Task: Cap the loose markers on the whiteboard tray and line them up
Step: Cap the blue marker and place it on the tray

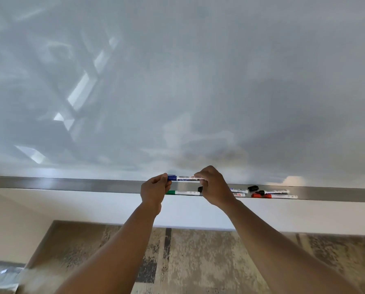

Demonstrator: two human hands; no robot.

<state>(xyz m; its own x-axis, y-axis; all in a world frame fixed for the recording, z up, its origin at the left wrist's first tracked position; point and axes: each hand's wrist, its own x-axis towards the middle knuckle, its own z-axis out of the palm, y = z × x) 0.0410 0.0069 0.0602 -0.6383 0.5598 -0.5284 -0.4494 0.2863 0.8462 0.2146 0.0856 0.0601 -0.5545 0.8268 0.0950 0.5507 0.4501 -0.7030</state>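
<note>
I hold a blue-capped white marker [184,178] level above the metal tray [71,185]. My left hand [154,190] pinches its blue cap end, and my right hand [214,186] grips the other end of the barrel. On the tray below lies a green-capped marker [182,192] with a loose black cap [200,189] beside it. Further right lie a blue-marked marker [239,190], a red-labelled marker [240,195], another loose black cap [253,188], a black-capped marker [275,192] and a red-capped marker [280,196] with a loose red cap [256,195] at its left.
The whiteboard [177,81] fills the upper view, glossy with window reflections. Below the tray is a white wall band [92,206], then patterned carpet [198,262]. The tray runs the whole width of the view.
</note>
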